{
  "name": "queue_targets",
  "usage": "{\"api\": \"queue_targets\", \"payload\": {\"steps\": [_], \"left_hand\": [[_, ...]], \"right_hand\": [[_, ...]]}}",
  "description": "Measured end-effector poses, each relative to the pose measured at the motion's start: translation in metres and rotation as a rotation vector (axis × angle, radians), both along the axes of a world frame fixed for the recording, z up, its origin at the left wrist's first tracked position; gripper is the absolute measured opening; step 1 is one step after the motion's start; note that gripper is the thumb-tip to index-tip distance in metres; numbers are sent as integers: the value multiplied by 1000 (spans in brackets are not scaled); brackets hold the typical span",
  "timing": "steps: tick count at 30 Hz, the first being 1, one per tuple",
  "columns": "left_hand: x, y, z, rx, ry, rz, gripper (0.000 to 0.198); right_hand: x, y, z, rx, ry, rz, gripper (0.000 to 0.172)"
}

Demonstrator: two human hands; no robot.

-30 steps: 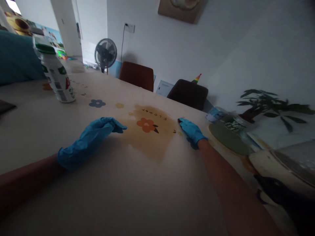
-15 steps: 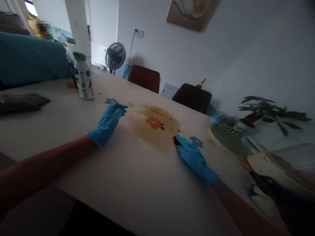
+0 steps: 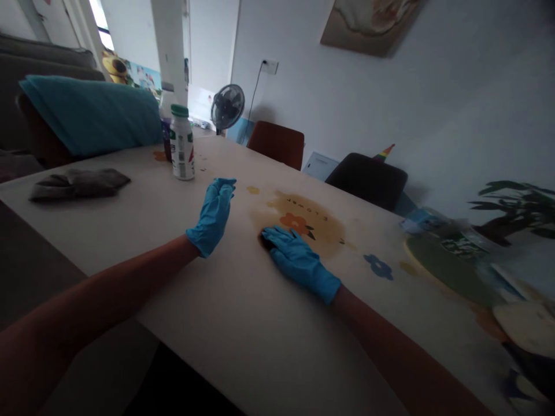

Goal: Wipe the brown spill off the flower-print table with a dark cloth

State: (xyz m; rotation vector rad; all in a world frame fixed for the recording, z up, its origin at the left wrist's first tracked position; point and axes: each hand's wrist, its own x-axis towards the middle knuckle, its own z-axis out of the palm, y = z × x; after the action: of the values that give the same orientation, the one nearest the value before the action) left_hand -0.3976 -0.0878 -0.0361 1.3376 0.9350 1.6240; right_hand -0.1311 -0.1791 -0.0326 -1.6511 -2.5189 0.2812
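Observation:
Both my hands wear blue gloves and rest on a pale table (image 3: 243, 323) printed with flowers. My left hand (image 3: 212, 215) lies on its edge with the fingers stretched out and together, holding nothing. My right hand (image 3: 297, 260) lies palm down, fingers spread, at the near left edge of a brown wet stain (image 3: 318, 222) around an orange flower. Something small and dark shows under its fingertips; I cannot make out what it is. A white bottle with a green cap (image 3: 181, 144) stands upright beyond my left hand.
A dark folded cloth (image 3: 78, 182) lies at the table's left end, near a teal cushion (image 3: 93, 115). Two chairs (image 3: 368, 179) stand along the far side, with a fan (image 3: 228, 107) behind. A green mat (image 3: 446, 260), blurred packaging, plates and a plant (image 3: 520, 208) crowd the right end.
My right hand has slid left along the table, from right of the stain to its near left edge. The view has swung, bringing the cloth and cushion into sight. My left hand keeps its pose.

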Motion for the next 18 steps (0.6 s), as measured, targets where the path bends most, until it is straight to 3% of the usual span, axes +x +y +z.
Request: {"api": "queue_targets", "payload": {"steps": [6, 10, 14, 18], "left_hand": [[-9, 17, -18, 49, -95, -48, 34], [-14, 26, -24, 72, -91, -63, 41], [-14, 28, -26, 40, -107, -39, 36], [-14, 28, -23, 2, -121, -26, 32]], "right_hand": [[-77, 73, 21, -7, -28, -43, 59], [-110, 108, 26, -1, -7, -99, 47], [-121, 121, 26, 20, 12, -172, 44], [-116, 105, 27, 26, 39, -165, 47]]}}
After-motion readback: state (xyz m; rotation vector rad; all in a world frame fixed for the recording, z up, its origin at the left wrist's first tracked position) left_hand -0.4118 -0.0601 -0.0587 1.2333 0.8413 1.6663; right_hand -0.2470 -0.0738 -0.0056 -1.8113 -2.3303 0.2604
